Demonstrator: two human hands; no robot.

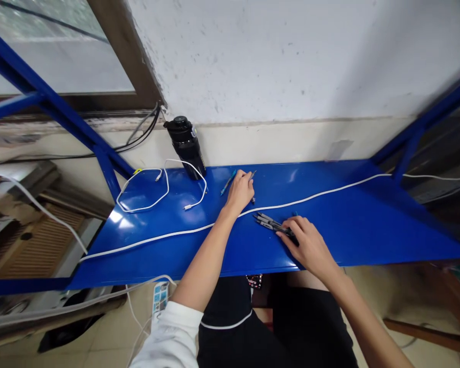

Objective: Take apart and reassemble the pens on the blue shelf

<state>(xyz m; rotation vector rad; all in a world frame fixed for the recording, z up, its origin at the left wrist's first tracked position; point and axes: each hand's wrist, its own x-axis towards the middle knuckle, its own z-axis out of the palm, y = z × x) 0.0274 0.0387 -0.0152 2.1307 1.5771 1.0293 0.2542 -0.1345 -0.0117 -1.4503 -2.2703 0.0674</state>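
My left hand (241, 192) reaches to the back half of the blue tabletop, its fingers bent and closed at a pen (252, 175) whose tip shows past the fingertips. Most of that pen is hidden by the hand. Just left of the fingers lies a blue pen (228, 183). A small dark end of something (253, 200) shows on the right side of the same hand. Nearer the front edge, my right hand (306, 241) is wrapped round a bundle of several black and grey pens (269, 222), which point left and rest low over the table.
A white cable (314, 197) crosses the blue table (387, 225) between my hands. A black bottle (186, 148) stands at the back left beside a looped white charging cable (143, 208). Blue metal posts (107, 171) rise at both ends, with the wall behind.
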